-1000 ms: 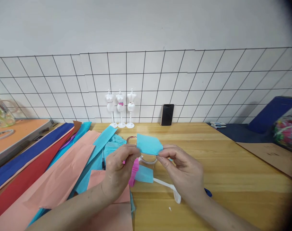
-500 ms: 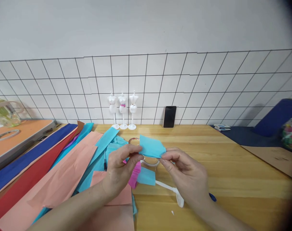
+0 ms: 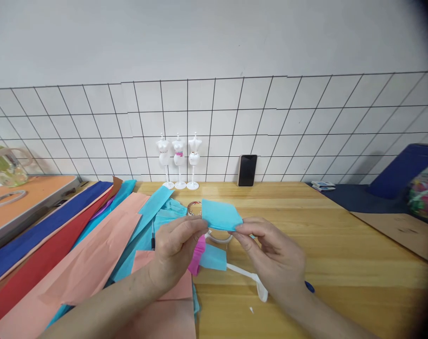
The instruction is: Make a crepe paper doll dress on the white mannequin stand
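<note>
A small piece of light blue crepe paper (image 3: 221, 215) is held up over the wooden table (image 3: 341, 254) between both hands. My left hand (image 3: 174, 252) pinches its left lower corner, fingers closed. My right hand (image 3: 273, 259) pinches its right lower corner, fingers closed. Under the hands lie a pink pleated paper bit (image 3: 197, 254), another light blue piece (image 3: 214, 258), a clear tape ring (image 3: 219, 235) and a white plastic tool (image 3: 252, 278).
Long sheets of salmon (image 3: 90, 254), blue (image 3: 40, 230), red and turquoise paper cover the table's left. Three small white mannequins (image 3: 179, 160) and a black phone (image 3: 247, 170) stand against the wire grid wall. An orange tray (image 3: 26, 197) sits far left, dark blue cloth (image 3: 369, 197) at right.
The hands and the blue piece have stayed almost in place; the fingers shifted slightly along its lower edge. The view has drifted a little.
</note>
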`<act>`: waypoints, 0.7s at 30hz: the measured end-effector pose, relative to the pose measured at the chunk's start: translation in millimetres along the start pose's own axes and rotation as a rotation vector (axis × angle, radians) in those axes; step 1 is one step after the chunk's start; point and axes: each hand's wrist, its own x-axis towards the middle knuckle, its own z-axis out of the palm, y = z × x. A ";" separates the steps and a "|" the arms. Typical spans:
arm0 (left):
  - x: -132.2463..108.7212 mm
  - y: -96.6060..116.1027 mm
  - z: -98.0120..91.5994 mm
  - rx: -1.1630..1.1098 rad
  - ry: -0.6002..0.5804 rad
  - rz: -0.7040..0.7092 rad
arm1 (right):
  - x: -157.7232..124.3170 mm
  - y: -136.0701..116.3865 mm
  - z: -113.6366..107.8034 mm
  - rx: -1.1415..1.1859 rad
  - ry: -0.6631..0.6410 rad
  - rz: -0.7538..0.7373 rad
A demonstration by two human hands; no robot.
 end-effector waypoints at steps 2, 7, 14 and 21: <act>-0.6 0.0 -0.2 0.017 0.000 0.006 | 1.3 -0.4 -0.7 -0.022 0.000 -0.022; -2.0 0.9 0.0 -0.012 -0.039 -0.101 | 5.2 -3.7 -2.6 -0.088 -0.018 0.009; 2.1 8.7 -0.7 -0.199 -0.067 -0.359 | 6.7 -3.6 -5.1 -0.002 -0.056 0.127; 3.7 9.6 -2.0 -0.369 -0.108 -0.568 | 7.0 -4.4 -6.7 0.008 -0.038 0.136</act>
